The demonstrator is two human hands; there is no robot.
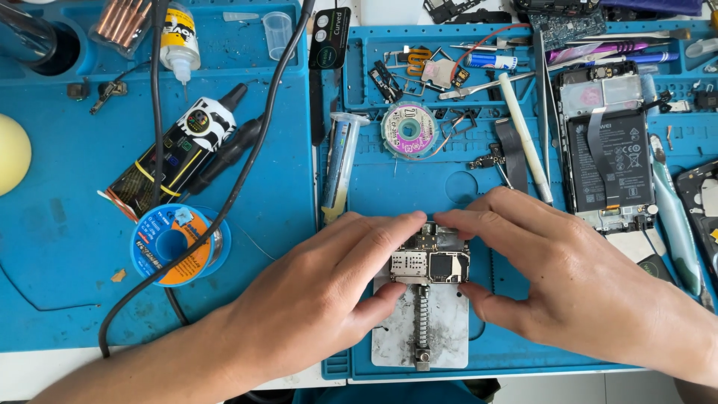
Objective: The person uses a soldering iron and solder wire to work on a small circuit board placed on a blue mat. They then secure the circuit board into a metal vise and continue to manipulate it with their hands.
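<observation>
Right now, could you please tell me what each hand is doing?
Left hand: fingers pinched on the left side of the circuit board.
Right hand: fingers pinched on the board's right side, over the metal holder plate.

Bright, even overhead light; soft short shadows under hands; mild glare on plastic; sharp focus throughout.

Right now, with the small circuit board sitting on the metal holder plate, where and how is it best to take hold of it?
Probably by its short side edges, from left and right, as both hands do. The circuit board lies flat on the holder plate, chips facing up, so pinch only the rims. The left hand and right hand already flank it.
</observation>
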